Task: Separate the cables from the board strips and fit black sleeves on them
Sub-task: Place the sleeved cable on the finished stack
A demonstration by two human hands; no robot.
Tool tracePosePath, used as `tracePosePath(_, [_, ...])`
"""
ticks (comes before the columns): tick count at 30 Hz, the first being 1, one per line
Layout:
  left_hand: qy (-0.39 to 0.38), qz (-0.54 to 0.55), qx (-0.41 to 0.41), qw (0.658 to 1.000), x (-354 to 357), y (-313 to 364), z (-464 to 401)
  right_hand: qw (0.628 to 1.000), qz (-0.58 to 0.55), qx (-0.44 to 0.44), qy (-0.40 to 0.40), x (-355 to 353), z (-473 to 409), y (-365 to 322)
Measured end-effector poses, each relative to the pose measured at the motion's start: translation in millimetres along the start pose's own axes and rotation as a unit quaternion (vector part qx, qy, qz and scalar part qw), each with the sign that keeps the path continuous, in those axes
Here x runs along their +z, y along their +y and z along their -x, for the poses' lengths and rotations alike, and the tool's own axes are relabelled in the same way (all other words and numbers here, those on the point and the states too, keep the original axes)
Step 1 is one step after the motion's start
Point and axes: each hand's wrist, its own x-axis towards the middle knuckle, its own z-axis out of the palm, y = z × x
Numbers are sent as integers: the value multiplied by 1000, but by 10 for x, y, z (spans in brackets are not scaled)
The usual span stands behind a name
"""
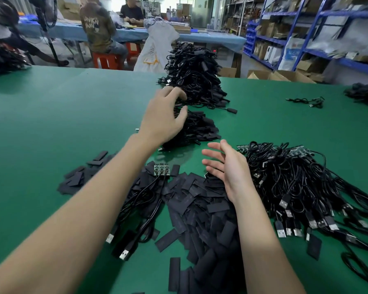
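Note:
My left hand [164, 115] reaches out over a small heap of sleeved cables [197, 129], fingers spread and loosely curved, holding nothing. My right hand [225, 166] hovers open, palm turned left, above a spread of flat black sleeves [202, 204]. A small green board strip [162, 169] with cables still attached lies between my forearms; its USB plugs [123, 254] trail toward me. At the right lies a big tangle of USB cables on board strips [295, 183].
A tall pile of finished black cables [191, 75] stands at the far middle of the green table [62, 124]. Loose cables [308, 101] lie far right. More sleeves [79, 177] lie left. People sit at a blue table behind; shelves stand at right.

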Motion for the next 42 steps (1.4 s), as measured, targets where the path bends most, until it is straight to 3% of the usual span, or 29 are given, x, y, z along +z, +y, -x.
tracePosePath(3, [-1, 5, -72, 997, -141, 28, 425, 1000, 13, -2, -3, 14, 14, -7])
tracePosePath(7, [-139, -64, -170, 974, -206, -55, 721, 998, 59, -21, -3, 50, 39, 5])
tracePosePath(11, [-261, -154, -161, 939, -264, -123, 811, 985, 161, -59, -9, 95, 59, 41])
tracePosePath(15, [-293, -145, -135, 935, -239, -170, 852, 980, 181, -81, -33, 148, 80, 59])
tracePosePath(20, [-236, 65, -197, 949, -283, -147, 818, 980, 160, -103, -63, 202, 92, 60])
tracePosePath(23, [-218, 282, -256, 898, -330, -65, 802, 984, 117, -70, -113, 258, 119, 54])
tracePosePath(27, [-216, 404, -302, 836, -345, -5, 805, 986, 71, -20, -148, 318, 152, 42])
tracePosePath(30, [-232, 451, -345, 790, -345, -14, 820, 988, 9, 11, -154, 314, 149, 19])
tracePosePath(39, [-266, 503, -377, 730, -339, 21, 766, 961, -150, 166, -162, 299, 136, -30])
tracePosePath(42, [-257, 552, -393, 689, -335, 60, 751, 948, -201, 189, -157, 327, 128, -7])
